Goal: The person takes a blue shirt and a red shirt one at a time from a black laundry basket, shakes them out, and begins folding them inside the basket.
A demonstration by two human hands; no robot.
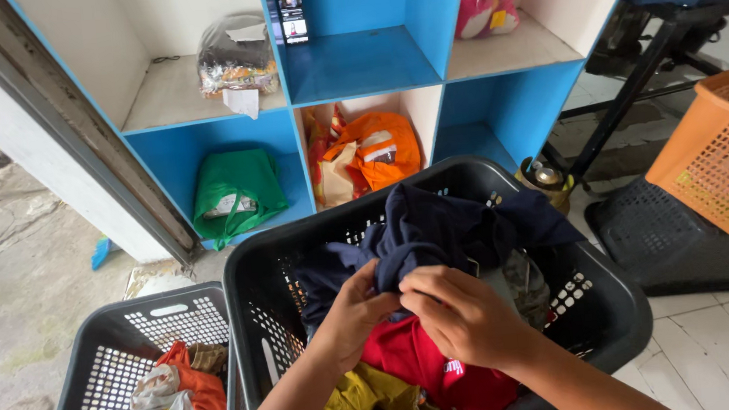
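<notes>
I see both hands over the large black laundry basket (607,311), bunched together at the middle of the frame. My left hand (352,316) has its grip closed on a fold of the navy garment (437,229), thumb and fingers pinching the cloth from the left. My right hand (462,315) meets it from the other side, its grip also clamped on the same navy fabric, knuckles up and fingers curled under. The two hands touch or nearly touch where the cloth gathers between them.

The navy garment is lifted partly out of the basket; the rest of it drapes back over the far rim and spreads toward the right wall. Beneath my hands lies a red garment (417,359), and at the near edge a mustard-yellow cloth (373,406), both inside the same basket. A grey piece (525,283) shows just right of my right hand.

To the left, touching the big basket's side, stands a smaller black basket (98,369) with an orange and pale patterned bundle (179,401) in it. Behind the baskets is a blue and white cubby shelf (352,65): a green bag (236,194) in the lower left cell, an orange bag (373,147) in the lower middle, a phone (292,18) upright in the upper middle. An orange crate (717,165) sits at the right on a dark one
</notes>
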